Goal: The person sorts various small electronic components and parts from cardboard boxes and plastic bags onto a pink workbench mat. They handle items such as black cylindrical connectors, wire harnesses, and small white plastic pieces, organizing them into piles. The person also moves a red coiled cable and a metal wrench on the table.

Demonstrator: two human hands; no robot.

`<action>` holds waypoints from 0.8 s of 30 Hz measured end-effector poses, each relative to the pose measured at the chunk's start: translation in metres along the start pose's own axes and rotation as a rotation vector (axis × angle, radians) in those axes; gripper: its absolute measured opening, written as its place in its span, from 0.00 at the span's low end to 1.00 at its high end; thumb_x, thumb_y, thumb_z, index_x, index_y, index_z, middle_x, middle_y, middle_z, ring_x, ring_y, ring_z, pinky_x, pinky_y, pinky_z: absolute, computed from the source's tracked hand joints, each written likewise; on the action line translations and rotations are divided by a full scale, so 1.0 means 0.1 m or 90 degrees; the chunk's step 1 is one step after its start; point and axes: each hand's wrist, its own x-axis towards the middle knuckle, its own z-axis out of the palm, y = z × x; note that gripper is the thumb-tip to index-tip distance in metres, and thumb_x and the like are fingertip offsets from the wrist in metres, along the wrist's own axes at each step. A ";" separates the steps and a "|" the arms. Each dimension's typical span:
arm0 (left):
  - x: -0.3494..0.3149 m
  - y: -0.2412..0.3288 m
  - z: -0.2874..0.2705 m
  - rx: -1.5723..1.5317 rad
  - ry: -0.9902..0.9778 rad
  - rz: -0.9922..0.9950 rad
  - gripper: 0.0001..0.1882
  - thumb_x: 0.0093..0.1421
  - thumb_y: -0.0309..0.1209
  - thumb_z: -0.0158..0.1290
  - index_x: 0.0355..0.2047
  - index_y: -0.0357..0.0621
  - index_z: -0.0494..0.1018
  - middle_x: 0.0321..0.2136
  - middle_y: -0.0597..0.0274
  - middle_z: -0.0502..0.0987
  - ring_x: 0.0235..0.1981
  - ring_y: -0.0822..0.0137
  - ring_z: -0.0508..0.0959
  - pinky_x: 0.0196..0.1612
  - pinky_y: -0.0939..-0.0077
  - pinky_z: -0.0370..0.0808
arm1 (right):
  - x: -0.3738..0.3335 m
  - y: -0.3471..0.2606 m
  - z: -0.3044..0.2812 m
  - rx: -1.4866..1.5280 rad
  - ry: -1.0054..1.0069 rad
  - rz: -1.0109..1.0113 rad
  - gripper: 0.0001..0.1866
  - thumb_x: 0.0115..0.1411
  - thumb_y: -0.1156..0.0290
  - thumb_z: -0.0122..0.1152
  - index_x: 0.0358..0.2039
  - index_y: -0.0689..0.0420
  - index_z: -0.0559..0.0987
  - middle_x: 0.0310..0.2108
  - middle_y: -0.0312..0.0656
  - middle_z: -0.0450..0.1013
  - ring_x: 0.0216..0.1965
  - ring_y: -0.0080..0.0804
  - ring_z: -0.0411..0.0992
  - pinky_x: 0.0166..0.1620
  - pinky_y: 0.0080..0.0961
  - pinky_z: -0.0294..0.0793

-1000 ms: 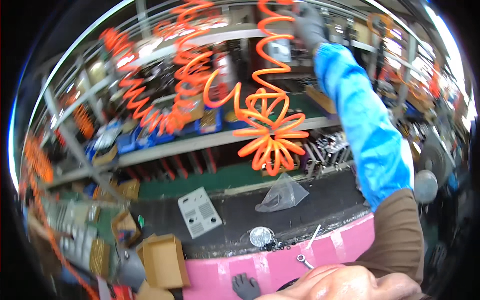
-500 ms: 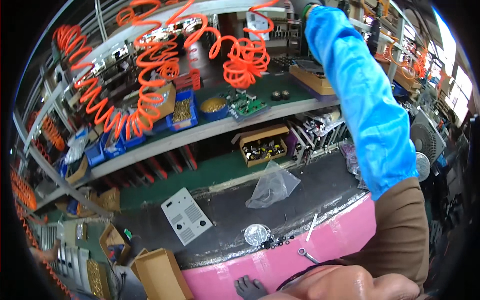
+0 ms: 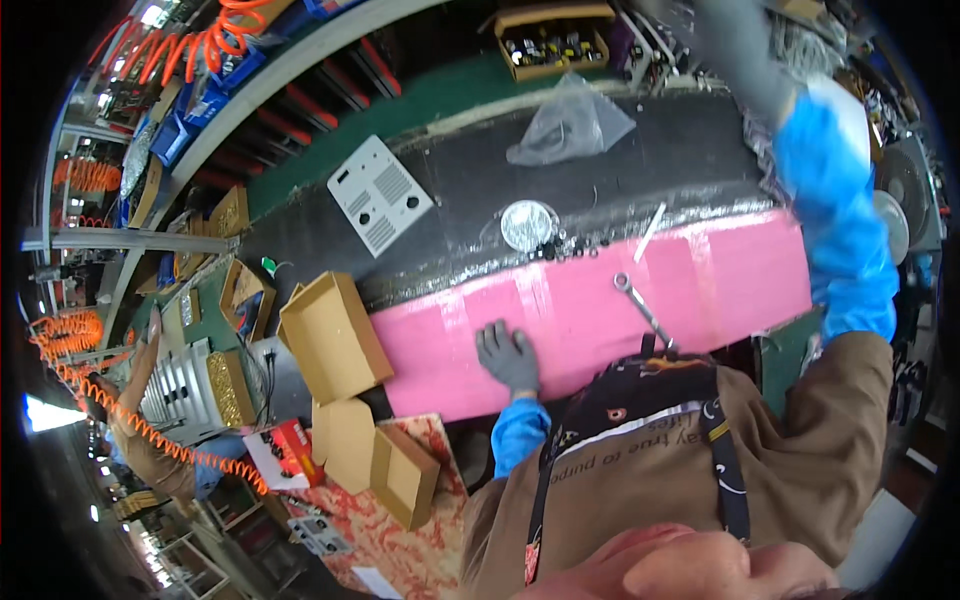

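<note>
My left hand (image 3: 508, 357), in a grey glove, lies on the pink mat (image 3: 590, 300) with its fingers spread and nothing in them. My right hand (image 3: 735, 50), also grey-gloved below a blue sleeve (image 3: 845, 220), is raised at the upper right and smeared by motion; whether it holds anything does not show. A combination wrench (image 3: 645, 312) lies on the mat to the right of my left hand. Beyond it rest a white strip (image 3: 650, 232), several small black rings (image 3: 575, 247) and a shiny round dish (image 3: 529, 226).
A grey vented panel (image 3: 380, 195) and a clear plastic bag (image 3: 570, 120) lie on the dark bench. An opened cardboard box (image 3: 335, 335) stands left of the mat. Behind are a box of small parts (image 3: 553, 45) and an orange coiled hose (image 3: 190, 45). Another person (image 3: 150, 420) is at far left.
The view has tilted down toward me. My right arm has come down from its high reach toward the back shelf. My left hand still rests on the mat, now more fully seen.
</note>
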 end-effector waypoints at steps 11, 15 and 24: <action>0.16 0.38 0.23 -0.064 -0.061 0.119 0.20 0.56 0.34 0.54 0.49 0.43 0.72 0.50 0.50 0.72 0.57 0.45 0.67 0.59 0.49 0.64 | -4.92 -2.20 -2.13 0.004 -0.784 0.669 0.39 0.49 0.69 0.65 0.63 0.55 0.64 0.59 0.55 0.62 0.61 0.54 0.61 0.59 0.46 0.64; 0.33 1.12 0.33 -0.199 -0.153 0.391 0.22 0.54 0.33 0.56 0.50 0.46 0.72 0.50 0.51 0.71 0.59 0.45 0.65 0.60 0.49 0.62 | -5.07 -2.31 -2.29 0.010 -0.827 0.674 0.40 0.50 0.67 0.64 0.64 0.56 0.61 0.64 0.60 0.56 0.64 0.58 0.57 0.61 0.48 0.63; 2.15 1.07 0.67 0.109 -0.210 0.199 0.28 0.52 0.29 0.57 0.55 0.58 0.72 0.59 0.58 0.67 0.63 0.48 0.62 0.61 0.51 0.64 | -4.91 -2.30 -2.25 0.056 -0.845 0.708 0.48 0.49 0.66 0.66 0.68 0.55 0.54 0.68 0.63 0.47 0.67 0.64 0.49 0.63 0.50 0.61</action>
